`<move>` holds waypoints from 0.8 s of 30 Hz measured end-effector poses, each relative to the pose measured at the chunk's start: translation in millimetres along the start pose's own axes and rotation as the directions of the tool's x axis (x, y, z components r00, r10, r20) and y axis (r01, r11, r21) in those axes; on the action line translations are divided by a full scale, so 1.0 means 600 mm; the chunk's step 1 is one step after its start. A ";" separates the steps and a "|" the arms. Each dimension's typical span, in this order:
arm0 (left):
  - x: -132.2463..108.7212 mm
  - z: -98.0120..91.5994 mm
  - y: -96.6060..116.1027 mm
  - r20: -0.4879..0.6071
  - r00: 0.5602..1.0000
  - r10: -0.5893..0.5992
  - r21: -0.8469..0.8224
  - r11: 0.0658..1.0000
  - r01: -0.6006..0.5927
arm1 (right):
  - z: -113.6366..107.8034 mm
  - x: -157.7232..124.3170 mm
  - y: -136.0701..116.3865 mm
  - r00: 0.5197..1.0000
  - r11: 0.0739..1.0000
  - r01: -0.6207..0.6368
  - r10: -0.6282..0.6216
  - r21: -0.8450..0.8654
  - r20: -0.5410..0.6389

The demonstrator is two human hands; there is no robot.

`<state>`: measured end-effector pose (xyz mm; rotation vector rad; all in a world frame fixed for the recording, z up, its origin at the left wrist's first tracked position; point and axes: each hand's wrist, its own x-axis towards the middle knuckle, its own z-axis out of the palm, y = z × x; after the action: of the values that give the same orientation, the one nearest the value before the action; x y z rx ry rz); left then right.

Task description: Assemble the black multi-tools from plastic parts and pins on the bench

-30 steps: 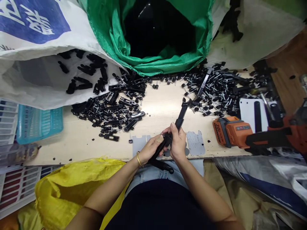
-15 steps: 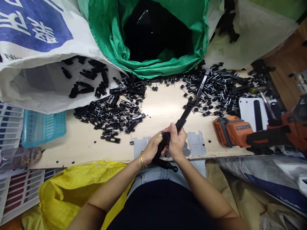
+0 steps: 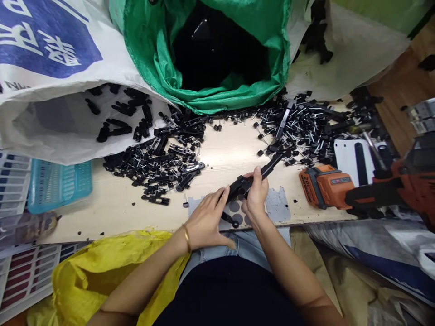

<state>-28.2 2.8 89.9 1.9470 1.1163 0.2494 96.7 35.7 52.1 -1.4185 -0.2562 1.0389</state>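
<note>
My right hand [image 3: 255, 195] is closed around the middle of a long black plastic arm [image 3: 268, 165] that points up and right toward a pile of black-headed pins [image 3: 302, 131]. My left hand [image 3: 205, 222] lies lower left of it, fingers stretched toward the arm's near end, with its fingertips touching the black part; a gold bangle circles that wrist. A short black piece with a round knob [image 3: 231, 220] sticks out below the hands, over a grey metal plate [image 3: 277, 203] at the table's front edge.
A heap of small black plastic parts [image 3: 159, 158] spills from a white sack [image 3: 61, 90] at left. A green sack [image 3: 220, 50] stands open at the back. An orange cordless drill [image 3: 360, 190] lies at right. A teal basket [image 3: 57, 183] and a yellow bag [image 3: 112, 267] sit lower left.
The black arm has swung down from steep to a flatter slant, pointing right. My left hand has loosened from a wrap round its lower end and opened out.
</note>
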 end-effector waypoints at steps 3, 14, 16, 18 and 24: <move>0.009 0.034 0.013 -0.288 0.954 -0.087 0.259 0.952 0.165 | 0.001 0.000 -0.003 0.999 0.999 -0.034 0.035 -0.014 0.030; -0.004 -0.023 -0.045 -0.094 0.995 0.038 0.418 0.908 0.005 | -0.139 -0.012 -0.132 0.367 -0.061 0.926 -0.100 -0.373 0.925; -0.027 -0.032 -0.037 0.044 0.986 0.159 0.344 0.924 -0.165 | -0.140 -0.029 -0.144 0.252 0.046 0.962 0.234 -0.269 0.939; -0.053 -0.037 -0.023 0.104 0.948 0.301 0.137 0.940 -0.314 | -0.139 -0.053 -0.157 0.169 0.270 0.910 0.449 -0.314 0.877; -0.101 -0.026 0.035 -0.219 0.972 0.087 -0.529 0.827 -0.193 | -0.126 -0.107 -0.157 0.259 0.655 0.563 0.439 -0.504 0.860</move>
<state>-58.6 -40.5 129.0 1.5033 0.8857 0.7631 154.7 -44.4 146.8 -1.1649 -1.9655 1.7735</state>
